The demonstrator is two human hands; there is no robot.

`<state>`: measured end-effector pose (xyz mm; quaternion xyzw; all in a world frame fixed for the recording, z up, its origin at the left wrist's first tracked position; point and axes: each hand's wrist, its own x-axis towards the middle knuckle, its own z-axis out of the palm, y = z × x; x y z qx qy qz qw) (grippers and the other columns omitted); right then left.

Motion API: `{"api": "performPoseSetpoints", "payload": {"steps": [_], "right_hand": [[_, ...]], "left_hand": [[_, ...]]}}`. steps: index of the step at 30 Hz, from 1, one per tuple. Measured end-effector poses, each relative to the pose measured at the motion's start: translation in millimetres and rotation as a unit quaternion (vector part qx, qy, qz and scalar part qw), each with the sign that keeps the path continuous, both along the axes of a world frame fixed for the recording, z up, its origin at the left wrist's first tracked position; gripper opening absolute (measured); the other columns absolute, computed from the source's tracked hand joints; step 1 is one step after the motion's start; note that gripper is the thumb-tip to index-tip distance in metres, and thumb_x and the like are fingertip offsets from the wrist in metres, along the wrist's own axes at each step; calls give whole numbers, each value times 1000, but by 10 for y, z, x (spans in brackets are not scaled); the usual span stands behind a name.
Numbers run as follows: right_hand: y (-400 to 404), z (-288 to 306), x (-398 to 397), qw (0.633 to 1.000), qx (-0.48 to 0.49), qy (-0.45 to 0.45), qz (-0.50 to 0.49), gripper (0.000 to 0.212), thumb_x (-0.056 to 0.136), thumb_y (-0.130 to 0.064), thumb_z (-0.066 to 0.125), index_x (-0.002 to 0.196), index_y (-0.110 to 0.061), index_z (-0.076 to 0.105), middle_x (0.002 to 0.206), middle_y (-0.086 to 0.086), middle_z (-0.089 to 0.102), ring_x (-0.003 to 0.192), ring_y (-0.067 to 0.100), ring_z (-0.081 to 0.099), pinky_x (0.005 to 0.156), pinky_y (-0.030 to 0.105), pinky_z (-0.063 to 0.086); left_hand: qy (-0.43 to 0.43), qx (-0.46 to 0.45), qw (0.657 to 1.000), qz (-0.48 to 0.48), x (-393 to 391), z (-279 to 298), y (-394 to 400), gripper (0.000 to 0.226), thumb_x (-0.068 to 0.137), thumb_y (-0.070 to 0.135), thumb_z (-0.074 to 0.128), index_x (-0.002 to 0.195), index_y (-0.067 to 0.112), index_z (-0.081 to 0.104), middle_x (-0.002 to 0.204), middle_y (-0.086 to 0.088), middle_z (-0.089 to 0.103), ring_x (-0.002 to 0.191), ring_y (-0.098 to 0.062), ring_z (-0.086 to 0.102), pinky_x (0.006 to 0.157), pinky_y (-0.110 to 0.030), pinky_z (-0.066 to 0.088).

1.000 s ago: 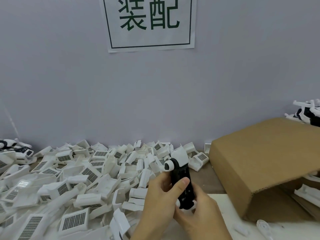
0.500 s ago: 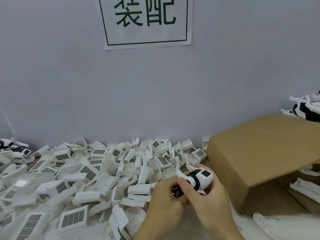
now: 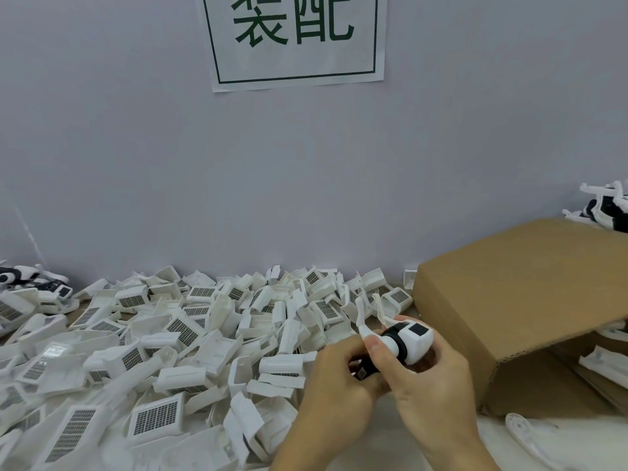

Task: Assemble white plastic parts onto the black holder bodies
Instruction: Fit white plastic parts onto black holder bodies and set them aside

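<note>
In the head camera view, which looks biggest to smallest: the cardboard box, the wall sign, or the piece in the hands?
1. cardboard box
2. wall sign, cropped at the top, so unsure
3. held piece

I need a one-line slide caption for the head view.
Both hands, left hand and right hand, hold a black-and-white holder beside a pile of white parts.

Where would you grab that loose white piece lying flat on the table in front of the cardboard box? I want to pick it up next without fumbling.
Probably by its rounded near end, coming from above. The loose white piece lies flat on the table with open surface around it, while its other end runs out of view. The cardboard box crowds the far side, so pinch across its width from the near side.
</note>
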<state>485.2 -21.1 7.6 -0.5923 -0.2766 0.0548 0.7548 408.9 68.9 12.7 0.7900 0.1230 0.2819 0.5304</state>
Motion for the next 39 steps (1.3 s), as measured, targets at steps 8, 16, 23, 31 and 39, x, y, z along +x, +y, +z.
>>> {"api": "performPoseSetpoints", "payload": {"steps": [8,16,23,31,39], "right_hand": [[48,-38,3,996,-67,13,62,83,47,-58,79,123,-30,60,106,-13,74,106,1,66,78,18,55],[29,-61,-22,992,-108,32,52,33,90,-46,60,120,-35,64,112,-23,68,105,-13,59,99,32,48],[45,-82,-16,990,-135,36,33,25,103,-22,50,102,-36,71,101,-18,73,101,-3,63,92,31,49],[48,-72,-1,988,-145,34,28,31,104,-14,47,101,-31,73,88,-10,73,83,4,67,71,29,48],[27,-51,-50,981,-163,16,99,33,98,-9,53,101,-35,73,89,-8,75,75,13,70,66,30,49]], "left_hand": [[-63,12,993,97,30,-19,1,31,80,3,61,91,29,72,96,8,67,93,-14,68,82,-33,57],[-158,-234,932,225,-30,113,124,7,98,28,63,102,31,68,87,17,77,81,3,72,61,-8,50],[-182,-412,872,195,-12,169,109,29,106,28,48,109,13,73,107,-11,76,102,-26,71,93,-43,55],[-177,-475,856,102,-35,252,73,42,66,39,77,93,9,64,63,-1,63,48,-15,60,52,-30,46],[-187,-490,851,23,-69,166,105,43,92,44,58,75,13,82,79,-12,74,67,-22,72,60,-33,60]]}}
